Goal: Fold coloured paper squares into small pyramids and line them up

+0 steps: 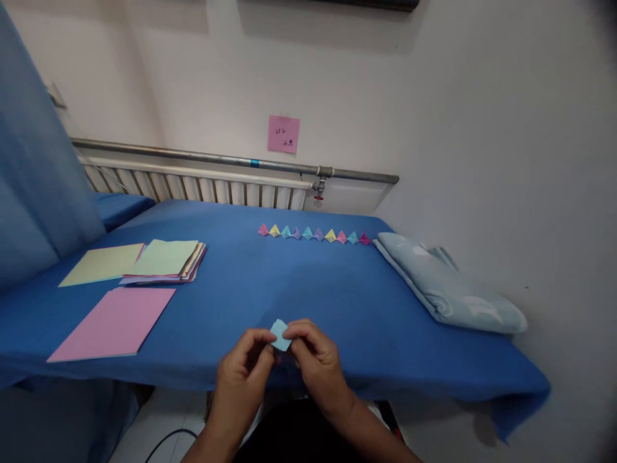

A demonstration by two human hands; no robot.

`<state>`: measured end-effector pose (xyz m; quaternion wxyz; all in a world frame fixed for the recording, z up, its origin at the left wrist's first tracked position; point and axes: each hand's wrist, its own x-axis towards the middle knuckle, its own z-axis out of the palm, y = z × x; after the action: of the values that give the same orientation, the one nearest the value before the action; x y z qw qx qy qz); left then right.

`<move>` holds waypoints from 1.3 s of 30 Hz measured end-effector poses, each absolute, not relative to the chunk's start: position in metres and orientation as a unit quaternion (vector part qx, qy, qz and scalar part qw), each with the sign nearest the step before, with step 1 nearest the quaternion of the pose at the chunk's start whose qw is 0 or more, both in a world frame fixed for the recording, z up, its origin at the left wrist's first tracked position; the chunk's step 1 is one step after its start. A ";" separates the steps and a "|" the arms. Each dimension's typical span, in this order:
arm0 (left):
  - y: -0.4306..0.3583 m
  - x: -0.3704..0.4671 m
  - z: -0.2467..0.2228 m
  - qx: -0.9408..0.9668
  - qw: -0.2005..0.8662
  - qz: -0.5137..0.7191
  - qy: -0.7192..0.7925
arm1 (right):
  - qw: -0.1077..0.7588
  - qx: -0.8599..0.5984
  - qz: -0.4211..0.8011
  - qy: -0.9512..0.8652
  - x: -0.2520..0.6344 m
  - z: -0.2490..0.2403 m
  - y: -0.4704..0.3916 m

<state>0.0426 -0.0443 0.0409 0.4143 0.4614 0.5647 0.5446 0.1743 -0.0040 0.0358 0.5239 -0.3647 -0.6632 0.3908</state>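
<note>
A small light-blue folded paper piece (280, 335) is held up between both hands over the front edge of the table. My left hand (244, 366) pinches its left side between thumb and index finger. On its right side, my right hand (318, 360) grips it in the same way. Farther back on the blue cloth stands a row of several small folded paper pieces (307, 234) in pink, yellow, blue, purple and magenta. The paper's lower edge and some fingertips are partly hidden.
Left on the blue-covered table (231, 289) lie a stack of coloured paper (166, 258), yellow sheets (102, 265) and pink sheets (113, 323). A folded light-blue blanket (448, 283) rests at the right. Behind are a radiator (216, 191), a metal pipe (202, 156) and a pink note (283, 134).
</note>
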 end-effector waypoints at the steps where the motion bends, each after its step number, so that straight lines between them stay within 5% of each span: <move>1: -0.045 0.042 0.044 0.449 0.431 0.548 0.559 | 0.527 -0.349 0.362 -0.685 0.176 0.038 -0.005; 7: -0.044 0.040 0.048 0.351 0.509 0.595 0.514 | 0.493 -0.279 0.291 -0.771 0.184 0.050 -0.010; 12: -0.042 0.039 0.043 0.333 0.531 0.596 0.502 | 0.475 -0.351 0.421 -0.689 0.184 0.049 -0.012; 28: -0.041 0.030 0.049 0.418 0.585 0.482 0.501 | 0.355 -0.416 0.570 -0.613 0.187 0.049 -0.010; 39: -0.040 0.041 0.036 0.308 0.589 0.553 0.503 | 0.279 -0.428 0.615 -0.600 0.185 0.038 -0.011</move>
<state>0.0415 -0.0396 0.0359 0.5889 0.3077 0.5029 0.5528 0.1848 -0.0112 0.0375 0.2793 -0.4284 -0.6001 0.6151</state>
